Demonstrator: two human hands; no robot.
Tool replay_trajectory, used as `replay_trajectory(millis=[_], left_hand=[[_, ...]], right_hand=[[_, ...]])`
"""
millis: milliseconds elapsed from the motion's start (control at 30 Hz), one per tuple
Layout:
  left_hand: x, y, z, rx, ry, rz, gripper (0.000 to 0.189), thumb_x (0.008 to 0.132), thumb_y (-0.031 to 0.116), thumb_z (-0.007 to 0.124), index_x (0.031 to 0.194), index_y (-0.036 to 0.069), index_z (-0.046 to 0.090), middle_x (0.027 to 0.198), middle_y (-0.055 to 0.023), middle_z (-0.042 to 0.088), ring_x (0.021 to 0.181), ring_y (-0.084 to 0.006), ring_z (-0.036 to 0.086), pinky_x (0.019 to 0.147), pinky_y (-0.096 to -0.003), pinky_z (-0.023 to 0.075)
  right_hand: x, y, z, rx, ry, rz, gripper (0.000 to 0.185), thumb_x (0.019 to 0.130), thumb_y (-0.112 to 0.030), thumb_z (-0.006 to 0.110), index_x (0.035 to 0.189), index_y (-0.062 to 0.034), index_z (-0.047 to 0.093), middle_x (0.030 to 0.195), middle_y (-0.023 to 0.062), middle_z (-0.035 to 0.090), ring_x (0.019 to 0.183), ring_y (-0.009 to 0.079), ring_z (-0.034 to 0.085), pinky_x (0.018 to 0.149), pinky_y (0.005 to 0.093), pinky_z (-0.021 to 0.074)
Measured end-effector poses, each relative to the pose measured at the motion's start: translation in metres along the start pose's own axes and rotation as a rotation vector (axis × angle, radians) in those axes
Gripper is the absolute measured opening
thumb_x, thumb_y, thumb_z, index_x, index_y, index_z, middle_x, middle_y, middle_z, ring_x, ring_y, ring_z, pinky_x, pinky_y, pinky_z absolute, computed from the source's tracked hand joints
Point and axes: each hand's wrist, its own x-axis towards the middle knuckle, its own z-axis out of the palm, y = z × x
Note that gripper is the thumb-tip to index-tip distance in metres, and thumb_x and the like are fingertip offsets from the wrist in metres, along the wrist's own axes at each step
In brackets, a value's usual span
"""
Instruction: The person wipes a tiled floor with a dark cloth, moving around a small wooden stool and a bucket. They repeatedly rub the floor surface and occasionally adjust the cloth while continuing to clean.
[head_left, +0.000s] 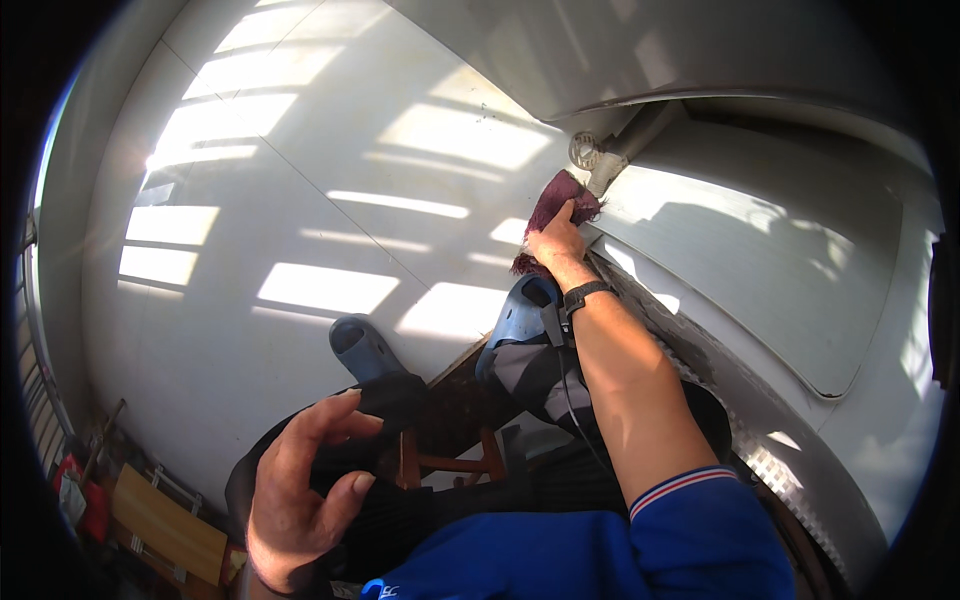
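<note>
My right hand (559, 234) presses a frayed maroon cloth (553, 196) against the pale floor, with the thumb lying over it. The cloth is beside a white drain pipe elbow (606, 171) and just ahead of my blue slipper (523, 319) on the right foot. A dark band is around my right wrist. Over my lap my left hand (311, 476) hangs in the air, thumb and fingers apart and holding nothing. The other blue slipper (365, 349) rests flat on the floor.
A round drain cover (584, 151) lies by the pipe, below a grey panel (645, 52). To the right runs a low wall with a pale panel (757, 270). Beneath me is a wooden stool (454, 461). A wooden board (169, 525) and a red item (96, 510) lie at lower left.
</note>
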Motion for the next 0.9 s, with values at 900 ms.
replay_trajectory(millis=[900], left_hand=[[-0.010,0.007,-0.001,0.023,0.002,0.024,0.067,0.086,0.004,0.077,0.149,-0.002,0.055,0.122,-0.0175,0.075,0.114,-0.0289,0.073,0.101,-0.0384,0.0557]], right_hand=[[-0.113,-0.037,0.091,0.342,-0.224,-0.145,0.085,0.094,-0.034,0.063,0.157,0.0130,0.031,0.138,0.0403,0.063,0.128,0.0531,0.063,0.113,0.0524,0.0498]])
